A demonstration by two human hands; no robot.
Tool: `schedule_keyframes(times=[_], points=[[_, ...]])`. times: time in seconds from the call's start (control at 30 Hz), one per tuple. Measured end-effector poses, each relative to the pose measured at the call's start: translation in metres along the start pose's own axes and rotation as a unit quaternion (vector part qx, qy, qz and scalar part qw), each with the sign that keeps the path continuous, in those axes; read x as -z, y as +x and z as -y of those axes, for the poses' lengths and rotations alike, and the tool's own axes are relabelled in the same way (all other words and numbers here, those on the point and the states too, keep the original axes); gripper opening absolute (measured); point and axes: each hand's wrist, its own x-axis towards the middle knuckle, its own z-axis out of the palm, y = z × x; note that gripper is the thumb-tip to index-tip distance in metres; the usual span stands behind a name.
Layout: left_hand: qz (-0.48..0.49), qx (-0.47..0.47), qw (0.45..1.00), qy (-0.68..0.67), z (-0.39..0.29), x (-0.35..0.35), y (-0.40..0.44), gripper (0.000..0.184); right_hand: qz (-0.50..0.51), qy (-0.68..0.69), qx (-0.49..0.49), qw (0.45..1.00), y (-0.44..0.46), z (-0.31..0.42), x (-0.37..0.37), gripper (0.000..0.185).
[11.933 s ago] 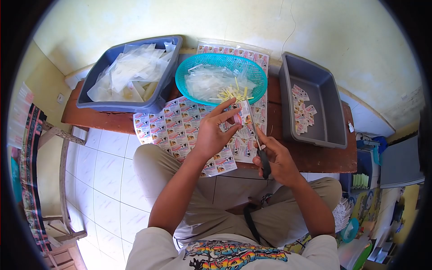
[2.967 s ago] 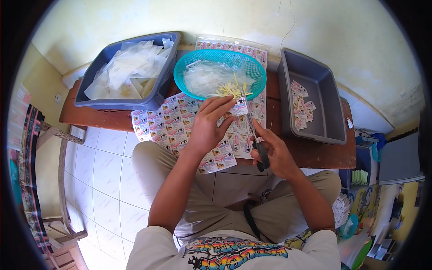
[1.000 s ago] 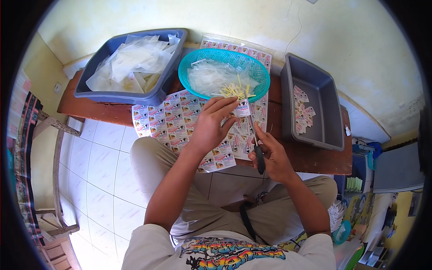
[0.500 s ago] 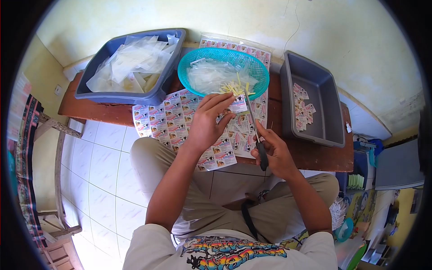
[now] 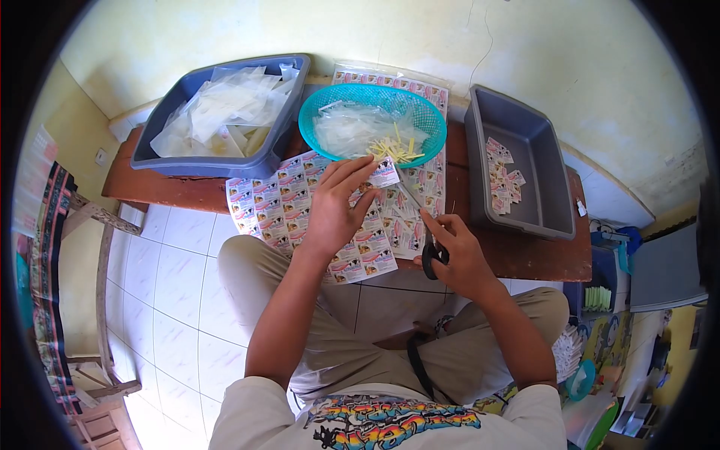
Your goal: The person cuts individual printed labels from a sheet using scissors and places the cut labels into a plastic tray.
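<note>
Left hand (image 5: 337, 214) holds 1 small printed label (image 5: 385, 173) at its fingers, just in front of the teal basket (image 5: 433, 124); exact pinch hidden. Right hand (image 5: 459, 256) grips black-handled scissors (image 5: 433, 260), farther forward-right of the basket. Scissors' long axis slants from right hand up-left toward the basket's near rim, tips by the label's right end; touching or not, can't tell. Label lies up-left of right hand; left hand nearer. Printed sheets (image 5: 279, 206) reach out under the basket, on the bench (image 5: 544, 259). 2 tubs flank the basket: blue-gray tub (image 5: 266, 163) left, dark gray tub (image 5: 544, 161) right.
</note>
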Motion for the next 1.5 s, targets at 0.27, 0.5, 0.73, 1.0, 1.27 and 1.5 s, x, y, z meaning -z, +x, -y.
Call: schedule_keyframes(times=[0.27,0.5,0.73,1.0,1.27,1.5], points=[[0.004,0.003,1.000,0.013,0.002,0.001,-0.005,0.053,0.028,-0.089,-0.006,0.996,0.002,-0.014,-0.009,0.087],[0.011,0.010,1.000,0.009,0.003,-0.003,-0.004,0.051,0.055,-0.134,-0.022,0.989,0.011,-0.033,-0.024,0.086],[0.020,0.015,1.000,-0.005,0.001,-0.005,0.000,0.057,0.066,-0.175,-0.023,0.982,0.019,-0.039,-0.034,0.083],[0.020,0.010,1.000,-0.011,-0.001,-0.007,0.005,0.060,0.076,-0.196,0.002,0.978,0.026,-0.054,-0.040,0.077],[0.027,0.026,0.999,-0.026,-0.005,-0.012,0.009,0.060,0.117,-0.201,-0.050,0.971,0.034,-0.043,-0.035,0.082],[0.031,0.015,0.999,-0.028,-0.003,-0.019,0.011,0.060,0.102,-0.218,-0.012,0.971,0.034,-0.040,-0.034,0.072]])
